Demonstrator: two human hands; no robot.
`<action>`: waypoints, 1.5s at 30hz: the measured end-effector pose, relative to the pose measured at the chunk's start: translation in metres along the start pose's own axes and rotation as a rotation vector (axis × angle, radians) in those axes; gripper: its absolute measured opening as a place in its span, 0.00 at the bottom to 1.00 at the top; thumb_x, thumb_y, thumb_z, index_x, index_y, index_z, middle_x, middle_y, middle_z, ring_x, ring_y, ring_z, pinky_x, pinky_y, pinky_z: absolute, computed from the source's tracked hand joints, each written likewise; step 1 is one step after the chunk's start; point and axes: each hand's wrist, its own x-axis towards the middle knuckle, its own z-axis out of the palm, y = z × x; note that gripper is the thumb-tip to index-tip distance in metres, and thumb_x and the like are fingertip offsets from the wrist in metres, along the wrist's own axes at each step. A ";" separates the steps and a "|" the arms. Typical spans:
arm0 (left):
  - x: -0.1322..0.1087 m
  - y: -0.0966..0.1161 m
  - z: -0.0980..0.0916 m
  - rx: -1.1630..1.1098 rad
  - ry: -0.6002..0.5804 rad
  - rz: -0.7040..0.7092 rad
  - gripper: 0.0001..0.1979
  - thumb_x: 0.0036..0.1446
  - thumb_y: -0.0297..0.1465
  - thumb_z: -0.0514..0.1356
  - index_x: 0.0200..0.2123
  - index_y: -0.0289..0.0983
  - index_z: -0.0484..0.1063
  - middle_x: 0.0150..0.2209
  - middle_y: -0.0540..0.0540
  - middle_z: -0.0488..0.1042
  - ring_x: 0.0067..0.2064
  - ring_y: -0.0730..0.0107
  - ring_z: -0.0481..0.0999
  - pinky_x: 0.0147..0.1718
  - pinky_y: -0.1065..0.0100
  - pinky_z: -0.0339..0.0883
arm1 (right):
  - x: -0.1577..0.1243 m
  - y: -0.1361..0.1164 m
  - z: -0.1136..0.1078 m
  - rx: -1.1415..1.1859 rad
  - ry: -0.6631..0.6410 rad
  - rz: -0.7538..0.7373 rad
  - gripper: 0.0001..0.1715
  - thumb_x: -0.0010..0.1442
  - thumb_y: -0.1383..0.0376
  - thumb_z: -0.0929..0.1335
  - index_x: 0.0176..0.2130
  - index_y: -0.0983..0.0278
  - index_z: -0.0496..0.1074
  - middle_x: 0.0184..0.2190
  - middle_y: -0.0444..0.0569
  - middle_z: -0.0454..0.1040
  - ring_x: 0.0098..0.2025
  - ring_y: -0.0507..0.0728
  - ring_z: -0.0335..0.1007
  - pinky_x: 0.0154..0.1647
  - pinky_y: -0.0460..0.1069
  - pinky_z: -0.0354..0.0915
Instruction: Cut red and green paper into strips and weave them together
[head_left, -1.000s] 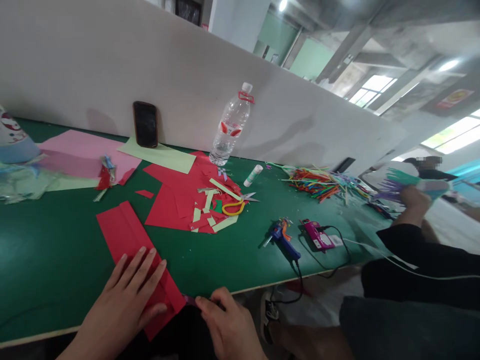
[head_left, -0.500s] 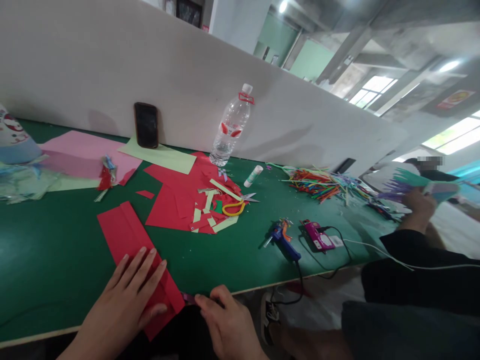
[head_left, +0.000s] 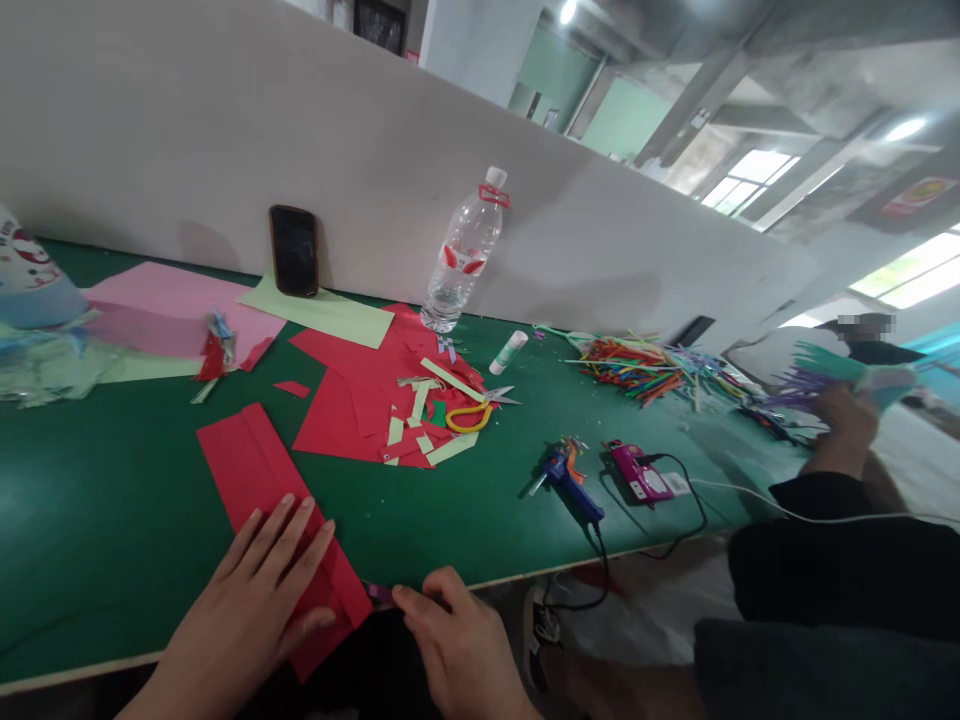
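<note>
My left hand (head_left: 251, 595) lies flat with fingers spread on a folded strip of red paper (head_left: 255, 470) at the near edge of the green table (head_left: 112, 520). My right hand (head_left: 457, 640) is curled at the table edge just right of the strip. Its fingertips pinch a small purple thing (head_left: 379, 593) that I cannot make out. The strip's near end hangs over the table edge.
Red paper and pale green scraps (head_left: 390, 400) with yellow-handled scissors (head_left: 469, 412) lie mid-table, near a water bottle (head_left: 461, 255), a phone (head_left: 293, 250) against the white partition and a glue stick (head_left: 508, 352). Two glue guns (head_left: 570, 475) sit right. A co-worker's hand (head_left: 844, 415) holds coloured strips.
My hands stay nearly still on the red strip. The co-worker's hand at the right has shifted slightly to the right with its strips.
</note>
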 end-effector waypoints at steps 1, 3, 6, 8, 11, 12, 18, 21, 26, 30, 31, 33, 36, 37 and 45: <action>0.000 0.000 0.000 -0.001 -0.001 0.000 0.36 0.62 0.56 0.51 0.63 0.39 0.66 0.67 0.33 0.63 0.67 0.41 0.62 0.64 0.43 0.50 | 0.000 0.000 -0.001 -0.004 0.000 0.000 0.19 0.66 0.67 0.61 0.52 0.55 0.75 0.36 0.47 0.73 0.30 0.51 0.75 0.31 0.42 0.69; 0.000 0.000 -0.001 -0.007 -0.004 0.003 0.35 0.63 0.56 0.50 0.63 0.39 0.66 0.66 0.34 0.63 0.67 0.42 0.61 0.65 0.44 0.50 | 0.001 -0.001 -0.002 -0.008 0.004 -0.005 0.19 0.67 0.67 0.61 0.52 0.55 0.75 0.35 0.47 0.73 0.30 0.51 0.75 0.30 0.42 0.69; 0.000 -0.001 -0.001 -0.015 0.010 0.005 0.35 0.63 0.55 0.51 0.63 0.38 0.66 0.66 0.33 0.64 0.66 0.42 0.63 0.65 0.44 0.50 | 0.003 -0.003 -0.001 -0.014 0.017 -0.017 0.19 0.67 0.67 0.61 0.52 0.55 0.75 0.35 0.47 0.73 0.29 0.51 0.74 0.29 0.42 0.68; 0.000 -0.001 -0.001 -0.016 0.019 0.006 0.36 0.63 0.56 0.51 0.63 0.38 0.67 0.65 0.33 0.65 0.66 0.42 0.64 0.65 0.44 0.49 | 0.004 -0.003 0.000 -0.018 0.021 -0.010 0.19 0.67 0.67 0.61 0.51 0.54 0.75 0.34 0.46 0.73 0.28 0.51 0.74 0.28 0.42 0.67; 0.000 -0.002 0.001 -0.009 0.011 0.012 0.36 0.62 0.56 0.51 0.63 0.38 0.66 0.65 0.32 0.65 0.66 0.41 0.63 0.64 0.43 0.51 | 0.004 -0.004 0.000 -0.005 0.018 0.014 0.19 0.68 0.67 0.61 0.51 0.54 0.75 0.34 0.46 0.72 0.28 0.50 0.73 0.29 0.41 0.67; 0.000 -0.002 0.002 -0.007 0.006 0.013 0.37 0.62 0.57 0.51 0.63 0.38 0.66 0.65 0.32 0.64 0.66 0.41 0.63 0.63 0.43 0.52 | 0.004 -0.003 -0.001 0.001 0.015 0.020 0.19 0.68 0.67 0.61 0.52 0.54 0.75 0.34 0.46 0.72 0.28 0.50 0.74 0.29 0.41 0.67; -0.001 -0.002 0.001 -0.020 0.008 0.017 0.36 0.62 0.56 0.51 0.63 0.38 0.66 0.66 0.33 0.64 0.66 0.42 0.64 0.64 0.44 0.50 | 0.003 -0.003 -0.001 0.022 0.001 -0.003 0.19 0.68 0.66 0.61 0.52 0.56 0.75 0.35 0.47 0.73 0.30 0.51 0.75 0.31 0.42 0.68; -0.002 -0.002 0.000 -0.033 0.004 0.014 0.36 0.62 0.56 0.53 0.64 0.39 0.66 0.66 0.34 0.65 0.66 0.42 0.63 0.65 0.44 0.50 | 0.004 -0.005 0.002 0.029 -0.005 0.001 0.19 0.67 0.67 0.62 0.52 0.55 0.75 0.36 0.47 0.73 0.30 0.50 0.74 0.31 0.41 0.68; -0.003 -0.002 0.002 -0.035 -0.011 0.007 0.35 0.62 0.55 0.53 0.64 0.40 0.65 0.66 0.35 0.64 0.66 0.43 0.63 0.65 0.44 0.50 | 0.006 -0.005 0.003 0.018 0.012 0.004 0.19 0.68 0.67 0.61 0.52 0.55 0.75 0.35 0.46 0.72 0.29 0.50 0.72 0.29 0.41 0.67; -0.003 -0.001 0.002 -0.027 -0.010 0.014 0.36 0.61 0.56 0.53 0.64 0.39 0.65 0.66 0.34 0.64 0.66 0.42 0.63 0.65 0.44 0.50 | 0.006 -0.004 -0.001 0.034 0.006 0.014 0.20 0.68 0.66 0.60 0.52 0.56 0.75 0.35 0.47 0.72 0.29 0.50 0.73 0.30 0.41 0.67; -0.003 -0.001 0.003 -0.026 -0.012 0.014 0.37 0.61 0.56 0.52 0.64 0.39 0.65 0.66 0.34 0.64 0.66 0.42 0.63 0.65 0.44 0.50 | 0.007 -0.004 -0.001 0.040 0.006 0.013 0.20 0.69 0.66 0.60 0.52 0.56 0.75 0.35 0.47 0.72 0.29 0.50 0.73 0.30 0.42 0.67; -0.004 -0.001 0.003 -0.027 -0.020 0.007 0.36 0.61 0.56 0.52 0.64 0.40 0.64 0.66 0.35 0.64 0.66 0.43 0.63 0.65 0.45 0.50 | 0.008 -0.005 -0.001 0.042 0.013 0.003 0.20 0.69 0.66 0.60 0.52 0.56 0.75 0.35 0.47 0.72 0.29 0.51 0.73 0.30 0.42 0.67; -0.003 -0.001 0.002 -0.034 -0.022 0.000 0.36 0.61 0.57 0.52 0.64 0.40 0.65 0.66 0.35 0.64 0.66 0.43 0.62 0.65 0.44 0.50 | 0.010 -0.008 0.001 0.027 0.020 0.000 0.20 0.68 0.66 0.60 0.52 0.56 0.76 0.35 0.47 0.72 0.29 0.51 0.72 0.29 0.42 0.67; -0.002 -0.001 0.002 -0.038 -0.014 0.002 0.36 0.62 0.56 0.52 0.64 0.40 0.65 0.66 0.35 0.64 0.66 0.43 0.62 0.65 0.44 0.50 | 0.011 -0.009 0.002 0.024 0.022 0.003 0.20 0.68 0.66 0.60 0.52 0.56 0.76 0.35 0.47 0.72 0.29 0.51 0.72 0.29 0.42 0.67; -0.002 -0.001 0.001 -0.045 -0.019 0.010 0.36 0.61 0.57 0.52 0.65 0.41 0.64 0.67 0.37 0.63 0.67 0.44 0.62 0.65 0.45 0.51 | 0.011 -0.009 -0.001 0.020 0.035 0.007 0.20 0.68 0.67 0.60 0.52 0.56 0.75 0.35 0.47 0.72 0.30 0.50 0.73 0.31 0.42 0.68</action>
